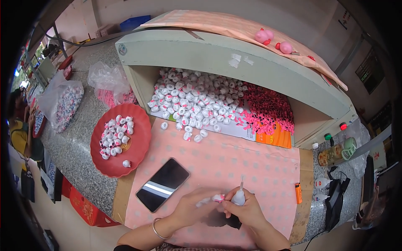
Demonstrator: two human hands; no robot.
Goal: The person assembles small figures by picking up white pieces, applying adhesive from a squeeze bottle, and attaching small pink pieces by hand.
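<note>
Both hands meet at the near edge of the pink cloth. Left hand, bracelet on its wrist, is closed in a pinch on a small white-and-pink piece; piece sits at the fingertips, between the two hands, just above the cloth. Right hand is curled around a small white bottle with a thin nozzle pointing up and away; bottle held upright, just right of the piece, nearly touching it. A dark object shows below the right palm; cannot tell what it is.

Phone, screen dark, lies flat on the cloth, left of the hands, tilted diagonally. Red plate stands far-left of the phone on the granite counter, carrying a loose cluster of white pieces; one piece lies apart near its near rim.

Far side: open green box, mouth toward the camera. Inside, white pile on the left, pink pile on the right, touching; several white pieces spill out onto the cloth.

Right of the hands: orange lighter at the cloth's right edge. Two more white bottles beyond it on the counter. Clear bag of pieces sits at far left.
</note>
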